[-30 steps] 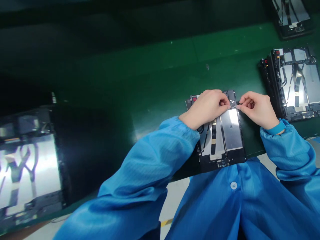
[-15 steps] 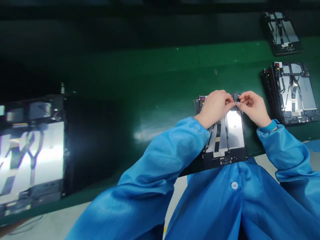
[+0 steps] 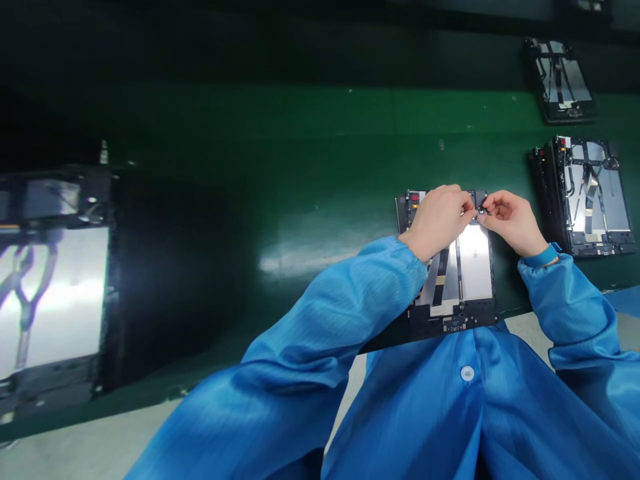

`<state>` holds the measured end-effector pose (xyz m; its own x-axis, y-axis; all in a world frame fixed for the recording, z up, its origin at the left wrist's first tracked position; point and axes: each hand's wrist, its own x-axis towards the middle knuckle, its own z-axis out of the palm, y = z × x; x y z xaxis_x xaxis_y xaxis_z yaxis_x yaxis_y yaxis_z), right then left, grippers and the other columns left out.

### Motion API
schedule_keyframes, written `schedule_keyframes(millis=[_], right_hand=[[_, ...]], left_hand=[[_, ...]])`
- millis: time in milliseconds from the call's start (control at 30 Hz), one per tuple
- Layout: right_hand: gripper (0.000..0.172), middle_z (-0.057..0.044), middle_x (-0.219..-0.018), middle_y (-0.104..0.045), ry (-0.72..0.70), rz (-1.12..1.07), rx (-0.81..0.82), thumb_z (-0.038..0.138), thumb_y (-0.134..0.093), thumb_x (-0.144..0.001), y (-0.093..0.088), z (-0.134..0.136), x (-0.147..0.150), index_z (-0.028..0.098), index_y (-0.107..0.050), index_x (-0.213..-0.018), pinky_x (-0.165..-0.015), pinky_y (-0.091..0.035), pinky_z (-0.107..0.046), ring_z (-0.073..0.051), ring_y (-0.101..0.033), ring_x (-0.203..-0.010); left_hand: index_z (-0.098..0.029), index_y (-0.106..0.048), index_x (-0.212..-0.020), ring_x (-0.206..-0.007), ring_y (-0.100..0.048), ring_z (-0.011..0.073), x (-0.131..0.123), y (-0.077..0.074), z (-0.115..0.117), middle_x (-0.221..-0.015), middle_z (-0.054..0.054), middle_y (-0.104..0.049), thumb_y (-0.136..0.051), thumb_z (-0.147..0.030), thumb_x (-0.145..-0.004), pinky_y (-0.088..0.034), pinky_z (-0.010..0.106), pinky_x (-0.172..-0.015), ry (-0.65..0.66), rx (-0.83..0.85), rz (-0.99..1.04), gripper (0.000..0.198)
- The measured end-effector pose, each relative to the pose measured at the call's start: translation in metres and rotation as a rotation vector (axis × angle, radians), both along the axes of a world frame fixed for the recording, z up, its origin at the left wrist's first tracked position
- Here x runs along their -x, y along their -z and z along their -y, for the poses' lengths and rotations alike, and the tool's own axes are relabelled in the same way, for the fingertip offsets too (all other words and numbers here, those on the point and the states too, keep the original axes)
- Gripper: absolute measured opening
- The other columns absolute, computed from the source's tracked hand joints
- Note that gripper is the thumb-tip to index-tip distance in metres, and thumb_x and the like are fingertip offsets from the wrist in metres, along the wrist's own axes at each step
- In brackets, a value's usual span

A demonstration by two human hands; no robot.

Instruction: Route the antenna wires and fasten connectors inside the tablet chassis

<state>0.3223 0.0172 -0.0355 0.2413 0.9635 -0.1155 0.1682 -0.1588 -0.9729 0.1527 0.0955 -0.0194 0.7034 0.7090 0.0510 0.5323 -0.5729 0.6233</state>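
In front of me at the table's near edge lies a flat electronic panel (image 3: 477, 267), black-framed, with silver plates and dark ribbon cables. My left hand (image 3: 440, 217) reaches over its upper part, thumb and fingers pinched near the top right corner. From the right, my right hand (image 3: 515, 220) pinches at the same corner, its fingertips close to the left ones. Whatever sits between the fingertips is too small to make out. The left hand covers part of the panel's upper middle.
A stack of similar panels (image 3: 595, 193) stands right of my right hand. Farther back is another panel (image 3: 563, 80). A blurred panel (image 3: 55, 287) lies at the far left on the green table (image 3: 320, 173).
Both hands stay pinched at the panel's top right corner, with the fingertips slightly shifted. The whole view has shifted a little with my head.
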Motion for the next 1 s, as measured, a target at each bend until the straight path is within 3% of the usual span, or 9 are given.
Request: schedule_keyframes(millis=[233,300,367,467,533,633,733,867,1000], right_hand=[[0.027,0.005,-0.076,-0.057,0.009,0.072,-0.037,0.022,-0.078,-0.061,-0.002,-0.002,0.002,0.021,-0.061,-0.082,-0.058,-0.039,-0.024,-0.008,-0.048,-0.063],[0.030,0.007,-0.073,-0.055,0.049,0.038,-0.044,0.021,-0.078,-0.059,-0.001,-0.003,0.001,0.021,-0.061,-0.084,-0.057,-0.039,-0.024,-0.008,-0.048,-0.061],[0.031,0.008,-0.071,-0.054,0.137,-0.068,-0.049,0.026,-0.078,-0.061,0.001,-0.003,-0.001,0.023,-0.059,-0.086,-0.055,-0.039,-0.024,-0.008,-0.047,-0.058],[0.032,0.007,-0.069,-0.054,0.268,-0.160,-0.009,0.037,-0.076,-0.066,0.003,-0.003,-0.003,0.024,-0.058,-0.088,-0.052,-0.042,-0.025,-0.009,-0.050,-0.056],[0.032,0.006,-0.069,-0.057,0.286,-0.100,0.030,0.039,-0.077,-0.065,0.005,-0.005,-0.001,0.024,-0.060,-0.088,-0.054,-0.046,-0.026,-0.011,-0.055,-0.059],[0.032,0.003,-0.072,-0.062,0.242,0.006,0.034,0.040,-0.077,-0.065,0.006,-0.011,0.003,0.022,-0.062,-0.087,-0.059,-0.050,-0.029,-0.012,-0.057,-0.063],[0.029,-0.001,-0.082,-0.067,0.184,0.157,0.040,0.041,-0.074,-0.069,0.002,-0.016,0.006,0.021,-0.064,-0.088,-0.062,-0.051,-0.032,-0.013,-0.058,-0.064],[0.025,-0.005,-0.100,-0.071,0.118,0.480,-0.048,0.035,-0.071,-0.075,-0.012,-0.016,0.015,0.022,-0.067,-0.095,-0.070,-0.051,-0.035,-0.016,-0.060,-0.074],[0.013,-0.003,-0.091,-0.071,-0.071,0.595,-0.178,0.024,-0.068,-0.080,-0.028,-0.012,0.046,0.023,-0.067,-0.092,-0.073,-0.050,-0.034,-0.016,-0.059,-0.072]], left_hand=[[-0.013,-0.073,-0.097,-0.102,-0.065,0.0280,0.001,-0.005,-0.001,-0.102,0.012,-0.069,-0.064,-0.020,-0.090,-0.051,0.041,-0.093,0.010,-0.018,0.014,0.013],[-0.013,-0.070,-0.114,-0.106,-0.065,0.0259,0.017,-0.012,-0.006,-0.115,0.012,-0.068,-0.067,-0.022,-0.088,-0.052,0.038,-0.093,-0.086,-0.052,0.122,0.028],[-0.015,-0.066,-0.121,-0.099,-0.066,0.0227,0.040,-0.017,-0.012,-0.111,0.010,-0.070,-0.066,-0.027,-0.090,-0.053,0.034,-0.088,-0.287,-0.050,0.173,0.034],[-0.016,-0.070,-0.095,-0.069,-0.063,0.0179,0.079,-0.020,-0.015,-0.077,0.005,-0.070,-0.054,-0.037,-0.097,-0.051,0.030,-0.071,-0.509,0.140,0.049,0.026],[-0.018,-0.067,-0.081,-0.051,-0.055,0.0142,0.096,-0.015,-0.011,-0.067,0.003,-0.068,-0.050,-0.039,-0.098,-0.046,0.028,-0.057,-0.480,0.390,-0.026,0.031],[-0.018,-0.064,-0.084,-0.041,-0.051,0.0101,0.106,-0.004,-0.003,-0.068,0.000,-0.070,-0.058,-0.030,-0.092,-0.039,0.024,-0.045,-0.423,0.641,0.041,0.016],[-0.018,-0.062,-0.082,-0.043,-0.055,0.0088,0.105,0.004,0.003,-0.072,0.001,-0.070,-0.061,-0.017,-0.083,-0.037,0.020,-0.041,-0.480,0.701,0.173,0.001],[-0.017,-0.062,-0.074,-0.042,-0.054,0.0085,0.104,0.006,0.005,-0.068,0.002,-0.070,-0.061,-0.014,-0.078,-0.037,0.019,-0.038,-0.500,0.740,0.214,0.005],[-0.018,-0.062,-0.063,-0.038,-0.052,0.0106,0.102,-0.001,0.005,-0.052,0.001,-0.064,-0.061,-0.016,-0.073,-0.037,0.021,-0.039,-0.467,0.648,0.095,0.010]])
